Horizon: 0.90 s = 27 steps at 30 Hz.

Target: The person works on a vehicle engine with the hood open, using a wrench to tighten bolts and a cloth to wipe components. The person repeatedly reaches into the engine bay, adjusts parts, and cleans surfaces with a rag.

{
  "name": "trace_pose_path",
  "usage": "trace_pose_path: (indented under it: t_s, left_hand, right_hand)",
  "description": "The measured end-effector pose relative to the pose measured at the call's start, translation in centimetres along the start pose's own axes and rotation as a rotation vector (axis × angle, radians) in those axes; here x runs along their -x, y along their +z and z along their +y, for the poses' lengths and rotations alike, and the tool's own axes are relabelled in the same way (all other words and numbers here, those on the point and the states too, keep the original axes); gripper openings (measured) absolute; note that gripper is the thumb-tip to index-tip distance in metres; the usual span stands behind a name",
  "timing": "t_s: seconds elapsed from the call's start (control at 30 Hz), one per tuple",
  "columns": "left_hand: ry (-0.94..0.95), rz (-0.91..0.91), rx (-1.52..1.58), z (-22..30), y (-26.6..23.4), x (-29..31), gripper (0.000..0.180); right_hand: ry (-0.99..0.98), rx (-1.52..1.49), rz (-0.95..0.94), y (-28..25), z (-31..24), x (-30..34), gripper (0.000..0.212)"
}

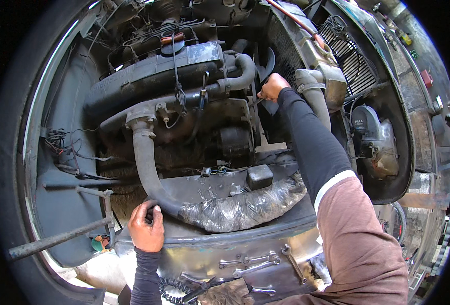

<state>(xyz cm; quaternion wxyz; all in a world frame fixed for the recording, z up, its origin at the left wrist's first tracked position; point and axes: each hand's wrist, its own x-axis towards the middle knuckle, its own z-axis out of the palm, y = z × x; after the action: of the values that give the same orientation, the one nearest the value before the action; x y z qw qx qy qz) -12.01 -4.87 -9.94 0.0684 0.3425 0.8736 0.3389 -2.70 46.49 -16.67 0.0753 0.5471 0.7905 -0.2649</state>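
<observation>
Deep in the engine bay, my right hand (274, 87) is closed beside the radiator fan (268, 63). A thin dark piece shows at its fingertips, too small to name. My left hand (146, 229) is at the near edge of the bay, next to the bend of a grey hose (146, 157). Its fingers are curled and the thumb points up; what lies inside them is hidden. From that bend the hose runs right into a thick section wrapped in silvery plastic (245, 206). The dark engine (153, 76) fills the far middle.
Several wrenches (293, 264) lie on the metal ledge nearest me, with a coiled black cord (176, 290) and a brown glove-like cloth (227, 293). The radiator (288, 43) stands right of the fan. A metal bar (59, 238) juts out at left. A headlamp (366, 122) is at right.
</observation>
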Motion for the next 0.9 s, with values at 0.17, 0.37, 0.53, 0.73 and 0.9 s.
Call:
trace_pose_path:
  t_s: [0.17,0.37,0.53,0.73,0.9]
  left_hand:
    - [-0.023,-0.019,0.028,0.1,0.5,-0.1,0.015]
    - [-0.021,-0.006,0.014,0.1,0.2,0.0,0.014]
    - [-0.071,-0.025,0.04,-0.2,0.3,0.1,0.015]
    - [-0.086,-0.038,0.049,-0.2,0.2,-0.2,0.016]
    - [-0.008,0.015,0.06,-0.7,0.7,0.1,0.014]
  right_hand:
    - [-0.161,0.384,-0.021,-0.1,0.6,-1.9,0.032]
    - [-0.011,-0.022,-0.079,-1.2,-0.9,1.6,0.036]
    - [-0.115,-0.004,0.206,0.6,-1.1,3.5,0.032]
    - [-0.29,0.467,0.069,-1.2,-2.4,6.6,0.032]
    - [-0.302,0.586,0.108,-0.8,-1.1,8.6,0.028]
